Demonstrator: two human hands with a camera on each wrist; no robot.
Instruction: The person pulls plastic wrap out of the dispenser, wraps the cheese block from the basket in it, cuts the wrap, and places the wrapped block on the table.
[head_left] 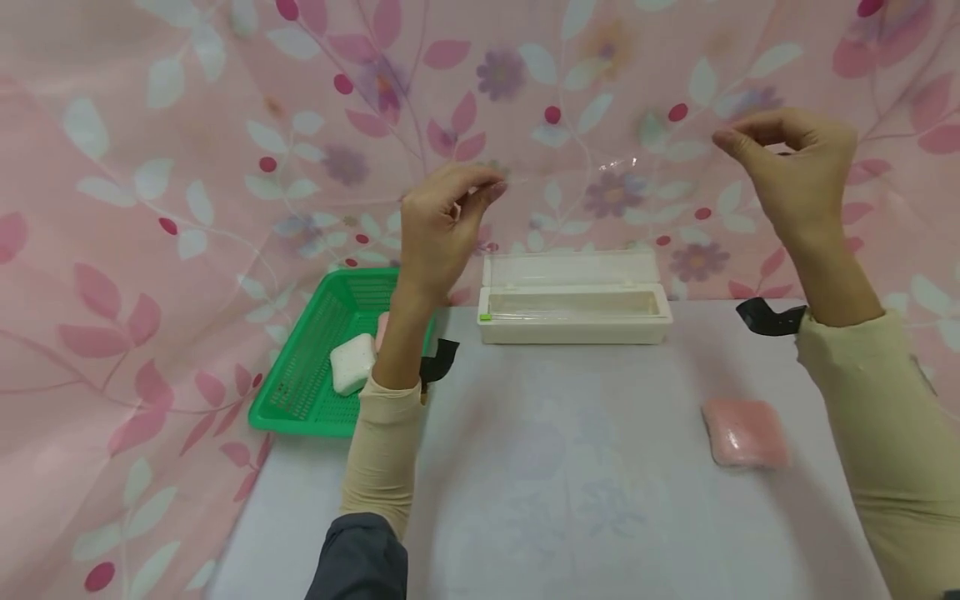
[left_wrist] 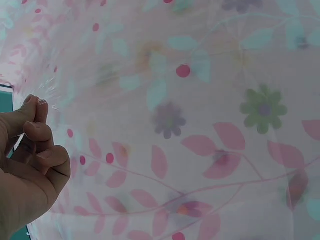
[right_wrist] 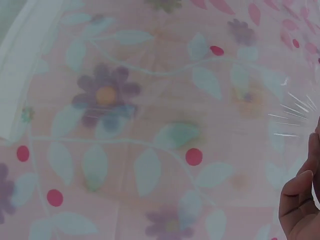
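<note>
Head view: the left hand (head_left: 446,221) and right hand (head_left: 813,167) pinch clear film (head_left: 618,164) at twelve o'clock from the white box (head_left: 573,334), its green tag (head_left: 486,317) unreadable. Left wrist view: the left grip is closed at nine o'clock. Right wrist view: film creases meet the fingertips (right_wrist: 313,150) at three.

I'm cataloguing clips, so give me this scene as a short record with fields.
Hands: left hand and right hand both pinch clear plastic film, held up between them
Back: long white plastic box, lid raised
Left side: green plastic basket holding a white squarish block and a partly hidden pink item
Right side: shiny pink squarish block on the white table
</note>
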